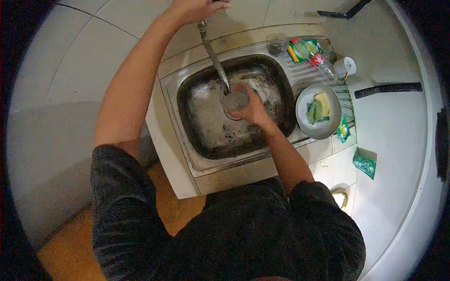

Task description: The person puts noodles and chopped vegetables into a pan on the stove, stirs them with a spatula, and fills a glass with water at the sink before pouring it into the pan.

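My right hand (pixel 253 108) is wrapped round a clear drinking glass (pixel 234 99). The glass sits under the end of the metal faucet (pixel 214 58), over the stained steel sink (pixel 206 126). Whether water is running cannot be made out. At the top edge of the view, my left hand (pixel 199 8) is closed at the top of the faucet, on what looks like its handle; the frame cuts off part of the hand and most of the handle.
Right of the basin, a bowl (pixel 304 126) holds a yellow and green sponge (pixel 322 105). Behind it on the drainboard are a plastic bottle (pixel 323 65), a white cup (pixel 346 67), green packets (pixel 295 51) and another glass (pixel 277 45). A green sachet (pixel 364 164) lies near the wall.
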`<state>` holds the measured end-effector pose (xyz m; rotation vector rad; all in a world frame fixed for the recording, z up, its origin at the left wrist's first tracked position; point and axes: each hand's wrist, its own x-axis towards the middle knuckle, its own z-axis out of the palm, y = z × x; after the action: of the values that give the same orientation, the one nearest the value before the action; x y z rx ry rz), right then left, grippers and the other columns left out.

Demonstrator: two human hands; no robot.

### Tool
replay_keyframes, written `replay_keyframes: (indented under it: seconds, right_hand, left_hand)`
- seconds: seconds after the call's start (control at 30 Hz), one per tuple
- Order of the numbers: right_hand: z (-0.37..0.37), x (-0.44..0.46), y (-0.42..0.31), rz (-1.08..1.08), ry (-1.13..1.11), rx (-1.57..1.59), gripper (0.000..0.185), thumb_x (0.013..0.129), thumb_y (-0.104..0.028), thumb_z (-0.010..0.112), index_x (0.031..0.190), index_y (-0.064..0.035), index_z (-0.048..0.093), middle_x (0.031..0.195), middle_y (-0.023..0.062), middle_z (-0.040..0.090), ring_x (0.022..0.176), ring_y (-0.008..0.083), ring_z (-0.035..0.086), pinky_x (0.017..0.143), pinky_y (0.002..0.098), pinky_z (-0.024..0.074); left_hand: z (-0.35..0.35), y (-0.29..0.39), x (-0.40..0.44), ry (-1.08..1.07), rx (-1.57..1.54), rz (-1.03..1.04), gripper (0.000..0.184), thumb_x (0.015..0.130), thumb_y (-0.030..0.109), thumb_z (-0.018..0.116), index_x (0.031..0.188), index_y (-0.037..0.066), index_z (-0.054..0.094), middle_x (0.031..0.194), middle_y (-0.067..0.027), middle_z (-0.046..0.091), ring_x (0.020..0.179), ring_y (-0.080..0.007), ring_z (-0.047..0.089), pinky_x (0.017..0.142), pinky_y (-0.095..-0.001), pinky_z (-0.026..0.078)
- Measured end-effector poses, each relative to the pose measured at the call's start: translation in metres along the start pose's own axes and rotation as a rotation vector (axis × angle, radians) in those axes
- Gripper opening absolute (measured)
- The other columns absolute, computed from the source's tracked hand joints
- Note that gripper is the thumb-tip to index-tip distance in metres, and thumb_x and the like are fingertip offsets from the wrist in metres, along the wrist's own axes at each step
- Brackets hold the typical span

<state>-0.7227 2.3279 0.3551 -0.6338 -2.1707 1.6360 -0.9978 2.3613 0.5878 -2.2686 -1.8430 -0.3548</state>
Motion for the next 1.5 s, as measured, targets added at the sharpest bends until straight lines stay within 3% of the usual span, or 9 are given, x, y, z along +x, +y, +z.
replay_keyframes:
  seconds: [0.17,0.4,0.5,0.57,0.77,1.0,1.1,1.3,1.5]
  right_hand:
    - [-0.001,0.0,0.01,-0.048,0.018,-0.071,0.082,0.056,-0.021,0.087,0.126,-0.0036,0.048,0.116,0.0136,0.061,0.108,0.0263,0.059,0.095,0.0366,0.0441]
    - [-0.018,-0.005,-0.018,-0.026,0.009,-0.027,0.081,0.056,-0.022,0.087,0.125,-0.004,0.048,0.116,0.0133,0.06,0.109,0.0248,0.058,0.097,0.0368,0.0431]
    - [-0.019,-0.007,0.002,-0.017,0.053,-0.033,0.083,0.056,-0.022,0.088,0.125,-0.0027,0.048,0.118,0.0134,0.058,0.111,0.0245,0.056,0.097,0.0368,0.0429]
    - [-0.024,-0.011,0.0,0.016,0.044,-0.048,0.083,0.056,-0.021,0.089,0.125,-0.002,0.047,0.119,0.0134,0.058,0.112,0.0244,0.056,0.098,0.0364,0.0426]
    - [-0.024,-0.021,-0.007,0.076,0.112,-0.037,0.084,0.055,-0.019,0.089,0.126,-0.0018,0.047,0.122,0.0134,0.056,0.114,0.0236,0.054,0.099,0.0353,0.0413]
    - [-0.035,-0.045,-0.012,-0.003,0.179,-0.113,0.088,0.056,-0.021,0.088,0.13,-0.0027,0.043,0.121,0.0132,0.058,0.116,0.0237,0.054,0.1,0.0355,0.0408]
    - [-0.044,-0.059,-0.027,0.043,0.21,-0.173,0.088,0.056,-0.021,0.087,0.13,-0.0027,0.043,0.119,0.0131,0.059,0.115,0.0238,0.055,0.1,0.0354,0.0411]
    - [-0.065,-0.096,-0.069,-0.07,0.307,-0.07,0.087,0.057,-0.02,0.087,0.129,-0.0021,0.044,0.117,0.0116,0.06,0.114,0.0221,0.055,0.1,0.0345,0.0406]
    - [-0.083,-0.161,-0.093,-0.11,0.551,-0.053,0.092,0.054,-0.013,0.088,0.131,0.0002,0.039,0.123,0.0136,0.054,0.117,0.0243,0.052,0.102,0.0386,0.0386]
  left_hand:
    - [-0.024,0.015,-0.011,-0.247,-0.048,-0.053,0.017,0.088,0.018,0.062,0.093,0.004,0.068,0.09,-0.0121,0.067,0.086,-0.0285,0.063,0.078,-0.0409,0.049]
    - [-0.05,0.015,-0.04,-0.032,-0.083,0.115,0.012,0.088,0.013,0.062,0.095,0.006,0.069,0.084,-0.0101,0.066,0.084,-0.0263,0.063,0.079,-0.0393,0.05]
    - [-0.053,0.009,-0.043,0.002,-0.109,0.08,0.011,0.088,0.015,0.063,0.093,0.007,0.068,0.081,-0.0104,0.064,0.08,-0.0271,0.063,0.076,-0.0397,0.05]
    - [-0.062,0.015,-0.043,-0.212,-0.129,-0.332,0.018,0.089,0.023,0.062,0.093,0.005,0.066,0.08,-0.0115,0.064,0.078,-0.0281,0.063,0.073,-0.04,0.051]
    - [-0.036,0.054,-0.031,-0.285,0.152,-0.532,0.035,0.087,0.036,0.059,0.097,0.003,0.062,0.08,-0.0173,0.066,0.075,-0.0336,0.066,0.067,-0.0443,0.051]
    - [-0.01,0.026,-0.045,-0.285,0.175,-0.592,0.038,0.085,0.039,0.059,0.095,0.003,0.063,0.083,-0.0207,0.067,0.077,-0.0341,0.067,0.071,-0.0465,0.052]
    - [-0.012,0.028,-0.051,-0.186,0.134,-0.522,0.029,0.091,0.031,0.054,0.095,0.005,0.066,0.092,-0.02,0.066,0.084,-0.0389,0.063,0.076,-0.0479,0.051]
    - [-0.005,0.007,-0.063,-0.043,0.157,-0.312,0.036,0.092,0.033,0.049,0.089,0.0,0.064,0.08,-0.0223,0.065,0.079,-0.0418,0.063,0.072,-0.0518,0.05]
    - [-0.021,0.023,-0.057,-0.1,0.195,-0.476,0.053,0.089,0.053,0.047,0.094,0.004,0.067,0.089,-0.0218,0.066,0.087,-0.0395,0.064,0.077,-0.0486,0.05]
